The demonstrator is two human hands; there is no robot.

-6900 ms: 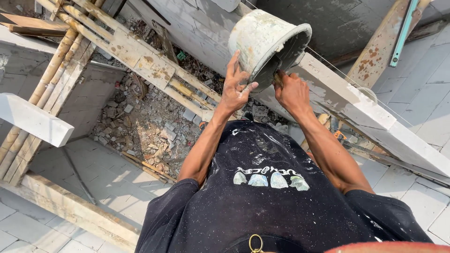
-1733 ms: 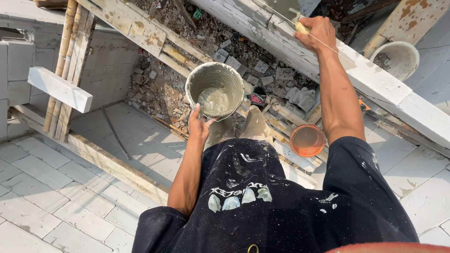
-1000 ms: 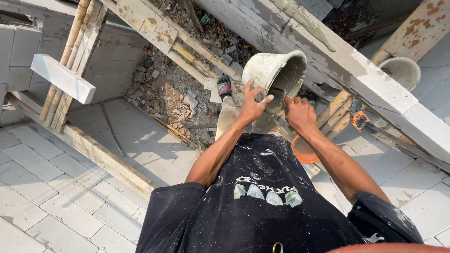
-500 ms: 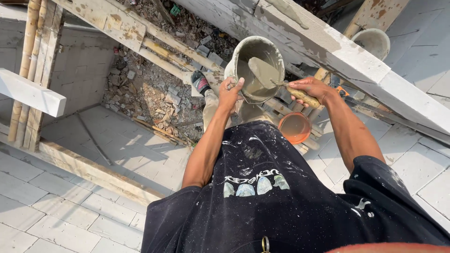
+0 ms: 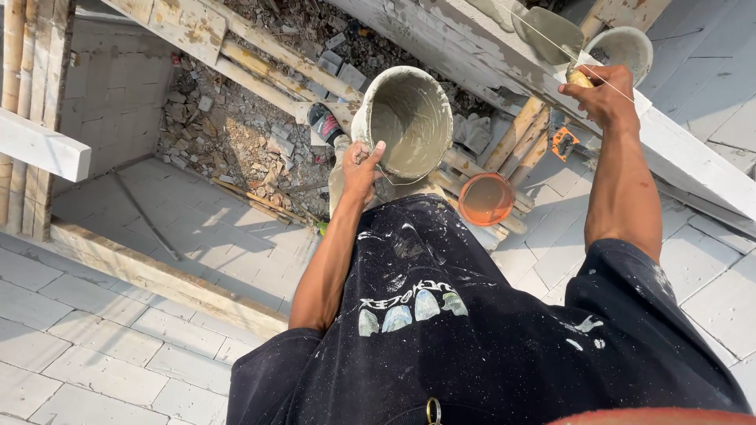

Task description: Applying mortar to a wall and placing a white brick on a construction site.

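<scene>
The person's left hand [image 5: 361, 167] curls around the lower rim of a grey mortar bucket [image 5: 405, 118], thumb up against the edge and fingers wrapped behind it, so the hand is closed on the bucket. The bucket is tilted with its mouth toward the camera, its inner wall smeared with wet grey mortar, and it hangs in front of the chest above the rubble pit [image 5: 236, 134] far below.

The right hand [image 5: 602, 93] is raised to the upper right, fist pressed tight around the yellowish wooden handle of a trowel [image 5: 551, 31], whose mortar-coated blade points up and left over the top of the white block wall [image 5: 685, 157]. A thin taut string line [image 5: 622, 85] runs across the knuckles of this hand.

Below the bucket, an orange bowl [image 5: 486, 198] sits on bamboo scaffold poles [image 5: 504, 149]. A second grey bucket [image 5: 622, 49] stands just beyond the wall's top edge, near the trowel. The person wears a black, mortar-spattered T-shirt [image 5: 472, 338]. Pale block paving [image 5: 94, 346] fills the lower left.
</scene>
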